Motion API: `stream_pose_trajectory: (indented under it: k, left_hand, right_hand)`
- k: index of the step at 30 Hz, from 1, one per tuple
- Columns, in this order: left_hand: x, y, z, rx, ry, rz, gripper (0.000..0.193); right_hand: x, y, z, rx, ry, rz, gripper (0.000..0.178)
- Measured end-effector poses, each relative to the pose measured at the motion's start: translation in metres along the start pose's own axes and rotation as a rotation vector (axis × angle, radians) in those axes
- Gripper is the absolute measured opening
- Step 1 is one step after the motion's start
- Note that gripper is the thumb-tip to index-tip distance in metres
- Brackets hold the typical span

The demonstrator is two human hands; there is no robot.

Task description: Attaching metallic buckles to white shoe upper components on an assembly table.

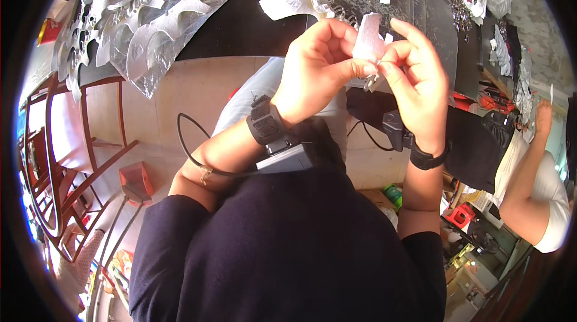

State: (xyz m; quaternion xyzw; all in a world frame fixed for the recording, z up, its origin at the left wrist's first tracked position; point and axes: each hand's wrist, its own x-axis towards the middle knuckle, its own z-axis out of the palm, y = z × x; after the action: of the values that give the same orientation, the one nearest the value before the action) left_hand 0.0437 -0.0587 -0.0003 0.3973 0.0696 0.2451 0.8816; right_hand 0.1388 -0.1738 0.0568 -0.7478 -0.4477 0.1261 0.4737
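Both hands are up over the near edge of the black table (222, 27), and here's the white piece (369, 36), upright between them! The left hand (311, 72) has it by the lower end, thumb pressed in and fingers curled behind the left edge. In from the other side comes the right hand (422, 82), thumb and a finger pinched together on that same lower end, another finger raised clear. Just below the thumbs hang small metal parts (371, 82); their exact shape is too blurred to call, and where they join the white piece is hidden by the fingertips.

Beyond the hands, a second white piece (291, 3) lies on the table, with metal rings (329, 2) at its right end. Over on the left, rows of curved white cutouts (159, 30) lie with clear plastic (144, 80) that droops past the table edge. Far right of the table, a heap of chains (461, 18)! A dark strap (264, 121) circles the left wrist, another (430, 160) the right. And out at the right side, a co-worker's arm (522, 199), bent, hand (544, 116) raised.
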Motion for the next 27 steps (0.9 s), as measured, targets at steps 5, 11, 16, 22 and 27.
stream_pose_trajectory:
  k: [5,11,16,22,27]
  left_hand:
    - [0.000,-0.006,-0.010,-0.100,-0.019,-0.069,0.031]
    - [-0.003,-0.002,-0.007,-0.026,-0.016,-0.070,0.034]
    - [-0.005,-0.001,-0.002,0.109,-0.019,-0.009,0.038]
    - [0.004,0.003,-0.006,0.076,0.133,-0.274,0.040]
    - [0.003,0.001,-0.004,0.105,0.167,-0.257,0.038]
  right_hand:
    - [-0.003,0.000,0.004,-0.110,0.032,-0.021,0.044]
    - [-0.001,-0.003,0.007,-0.329,-0.035,-0.173,0.039]
    - [-0.001,0.001,0.006,-0.191,-0.079,-0.129,0.034]
    - [-0.001,0.006,0.009,-0.455,-0.081,-0.398,0.031]
    - [0.001,0.008,0.004,-0.494,-0.159,-0.495,0.037]
